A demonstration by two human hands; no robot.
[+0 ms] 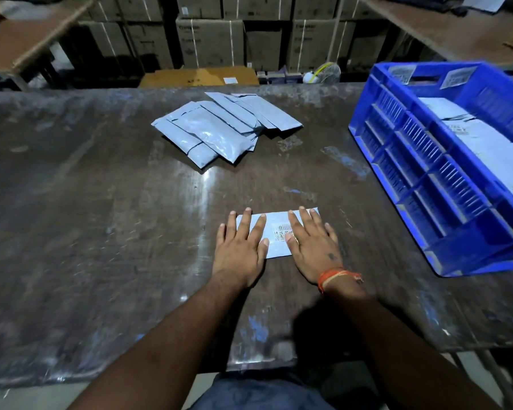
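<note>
The packet (279, 218) under the left hand (240, 247) and the right hand (313, 247) is pale grey-blue. Its white label (282, 232), showing between them, is striped with a black barcode. Beyond the hands, the pile of packets (219, 128) is the same pale grey-blue. Right of the hands, the crate (427, 161) is bright blue. The table (101, 217) under the held packet is dark brown, mottled with pale scuffs and blue smears. An orange thread (335, 276) bands the right wrist.
</note>
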